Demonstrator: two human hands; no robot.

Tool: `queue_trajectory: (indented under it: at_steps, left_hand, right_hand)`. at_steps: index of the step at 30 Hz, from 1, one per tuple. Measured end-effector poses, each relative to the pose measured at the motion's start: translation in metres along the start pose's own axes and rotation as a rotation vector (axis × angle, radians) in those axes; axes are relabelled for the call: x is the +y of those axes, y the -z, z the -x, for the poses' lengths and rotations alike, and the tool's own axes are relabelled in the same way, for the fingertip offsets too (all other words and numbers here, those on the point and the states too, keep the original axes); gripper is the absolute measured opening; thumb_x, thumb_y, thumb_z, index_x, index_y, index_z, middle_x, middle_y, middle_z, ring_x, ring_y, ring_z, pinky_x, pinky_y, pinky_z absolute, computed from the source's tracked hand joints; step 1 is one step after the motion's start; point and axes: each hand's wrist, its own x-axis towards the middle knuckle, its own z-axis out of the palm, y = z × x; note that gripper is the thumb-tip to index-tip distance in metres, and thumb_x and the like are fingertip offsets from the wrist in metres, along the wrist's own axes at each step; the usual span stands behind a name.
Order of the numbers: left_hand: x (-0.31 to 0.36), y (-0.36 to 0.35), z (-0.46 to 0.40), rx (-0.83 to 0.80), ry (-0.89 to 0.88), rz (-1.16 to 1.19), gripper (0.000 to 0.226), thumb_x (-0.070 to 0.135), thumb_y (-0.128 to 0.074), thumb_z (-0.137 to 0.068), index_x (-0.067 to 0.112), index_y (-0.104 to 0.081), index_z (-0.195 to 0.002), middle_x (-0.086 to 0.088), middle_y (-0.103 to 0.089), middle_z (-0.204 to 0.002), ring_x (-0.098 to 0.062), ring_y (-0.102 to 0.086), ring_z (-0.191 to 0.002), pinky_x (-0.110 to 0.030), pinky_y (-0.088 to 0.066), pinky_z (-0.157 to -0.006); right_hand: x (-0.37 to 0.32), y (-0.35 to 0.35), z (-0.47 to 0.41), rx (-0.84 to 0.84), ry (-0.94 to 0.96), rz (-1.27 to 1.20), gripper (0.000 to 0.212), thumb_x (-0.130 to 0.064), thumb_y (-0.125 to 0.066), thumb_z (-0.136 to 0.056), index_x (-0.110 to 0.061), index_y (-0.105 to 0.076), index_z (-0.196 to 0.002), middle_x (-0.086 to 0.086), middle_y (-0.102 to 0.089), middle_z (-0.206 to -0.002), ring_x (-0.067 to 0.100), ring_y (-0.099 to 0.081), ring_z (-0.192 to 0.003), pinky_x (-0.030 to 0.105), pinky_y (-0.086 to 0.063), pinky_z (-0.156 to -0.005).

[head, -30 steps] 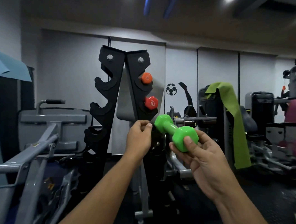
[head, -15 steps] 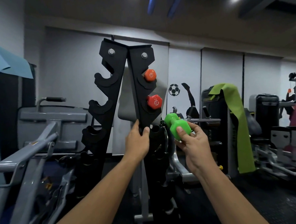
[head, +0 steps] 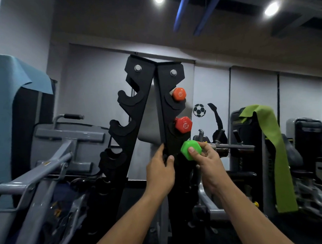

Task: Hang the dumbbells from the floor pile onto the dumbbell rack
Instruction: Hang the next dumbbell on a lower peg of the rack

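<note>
A tall black dumbbell rack (head: 138,111) with hooked cradles stands straight ahead. An orange dumbbell (head: 179,93) hangs in its upper right cradle and a red dumbbell (head: 183,124) in the one below. My right hand (head: 207,162) grips the near head of a green dumbbell (head: 191,150), held end-on against the rack's right arm just under the red one. My left hand (head: 161,172) grips the rack's front edge beside it, thumb and fingers wrapped round the black plate. The green dumbbell's far head is hidden.
Grey gym machine frames (head: 48,171) crowd the lower left. A horizontal metal bar (head: 234,147) runs right behind the green dumbbell. A green mat (head: 270,145) drapes over a machine at right. A blue mat (head: 11,85) hangs at far left. The rack's left cradles hold nothing.
My right hand has carried the green dumbbell forward and leftward up against the rack's right arm, turning it end-on. My left hand has shifted from a loose fist to holding the rack edge.
</note>
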Motion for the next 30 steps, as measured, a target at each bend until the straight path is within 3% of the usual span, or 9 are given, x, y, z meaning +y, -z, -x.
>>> queue_trajectory:
  at_steps: [10,18,22,26,30]
  left_hand:
    - [-0.007,-0.002,-0.003,0.006,-0.019,-0.037,0.05,0.023,-0.061,-0.104,0.031,-0.053,-0.152,0.009,-0.072,-0.133,-0.007,-0.067,-0.122,-0.038,-0.053,-0.11]
    - [-0.008,-0.001,-0.001,0.011,-0.035,-0.087,0.051,0.023,-0.06,-0.105,0.03,-0.051,-0.154,0.009,-0.072,-0.134,-0.009,-0.066,-0.124,-0.036,-0.053,-0.11]
    - [-0.009,-0.001,-0.002,-0.006,-0.02,-0.081,0.052,0.025,-0.059,-0.105,0.033,-0.049,-0.155,0.009,-0.07,-0.136,-0.009,-0.064,-0.127,-0.039,-0.053,-0.111]
    - [-0.007,-0.001,-0.003,-0.009,-0.02,-0.102,0.052,0.027,-0.059,-0.105,0.032,-0.048,-0.156,0.008,-0.07,-0.137,-0.01,-0.065,-0.127,-0.039,-0.053,-0.111]
    - [-0.005,0.002,-0.002,-0.027,-0.018,-0.096,0.053,0.027,-0.059,-0.104,0.031,-0.048,-0.156,0.007,-0.071,-0.136,-0.011,-0.066,-0.127,-0.04,-0.053,-0.111]
  right_hand:
    - [-0.007,0.013,-0.003,-0.129,0.024,0.222,0.042,-0.031,-0.079,-0.084,-0.013,-0.07,-0.12,0.015,-0.079,-0.105,0.021,-0.075,-0.095,0.028,-0.059,-0.084]
    - [-0.004,0.018,-0.006,-0.173,0.049,0.29,0.034,-0.026,-0.081,-0.088,-0.014,-0.069,-0.118,0.016,-0.078,-0.106,0.02,-0.074,-0.094,0.027,-0.06,-0.083]
    - [-0.004,0.018,-0.005,-0.174,0.073,0.337,0.038,-0.037,-0.081,-0.083,-0.019,-0.072,-0.115,0.014,-0.078,-0.107,0.022,-0.074,-0.099,0.037,-0.059,-0.092]
    - [0.001,0.019,-0.008,-0.175,0.07,0.372,0.029,-0.037,-0.081,-0.091,-0.024,-0.073,-0.116,0.007,-0.078,-0.11,0.025,-0.073,-0.109,0.041,-0.056,-0.1]
    - [0.008,0.014,-0.006,-0.12,0.073,0.381,0.05,-0.057,-0.079,-0.08,-0.028,-0.072,-0.12,0.004,-0.076,-0.116,0.025,-0.071,-0.112,0.048,-0.055,-0.105]
